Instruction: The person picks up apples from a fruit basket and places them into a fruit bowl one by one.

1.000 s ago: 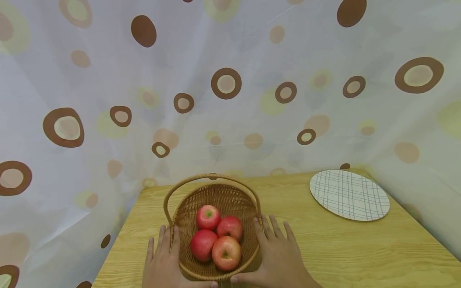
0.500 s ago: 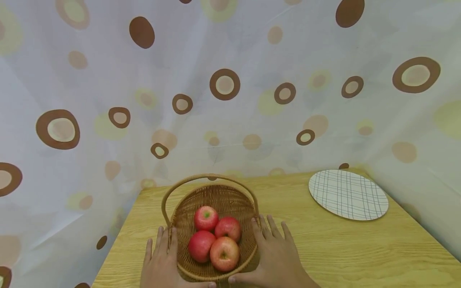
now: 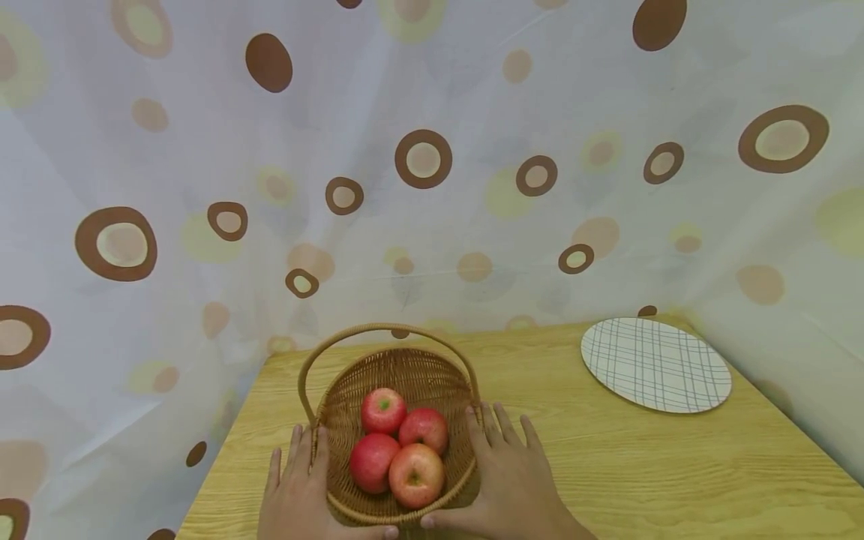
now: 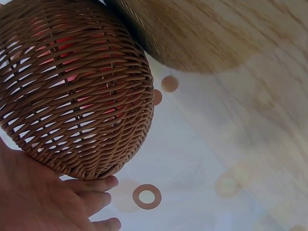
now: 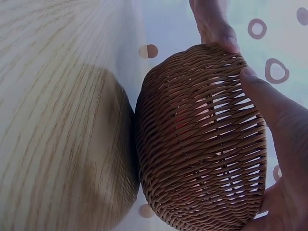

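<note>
A brown wicker basket (image 3: 340,397) with an arched handle (image 3: 391,326) stands on the wooden table, with several red apples (image 3: 416,475) inside. On its left side rests my left hand (image 3: 300,495), fingers straight and pointing forward, thumb along the front. My right hand (image 3: 516,487) lies against the right side in the same way, fingers spread. Through the weave of the basket (image 4: 82,96) in the left wrist view, some red of the apples shows; the left fingertips (image 4: 98,202) extend past its rim. In the right wrist view, the right thumb (image 5: 262,91) touches the basket rim.
An oval white plate (image 3: 655,365) with a grey line pattern lies at the back right of the wooden table (image 3: 628,465). White sheeting (image 3: 432,232) with brown and yellow dots hangs behind the table and along both sides.
The basket with its apples has slid slightly to the left on the table, both hands moving with it and staying against its sides. The plate has kept its place.
</note>
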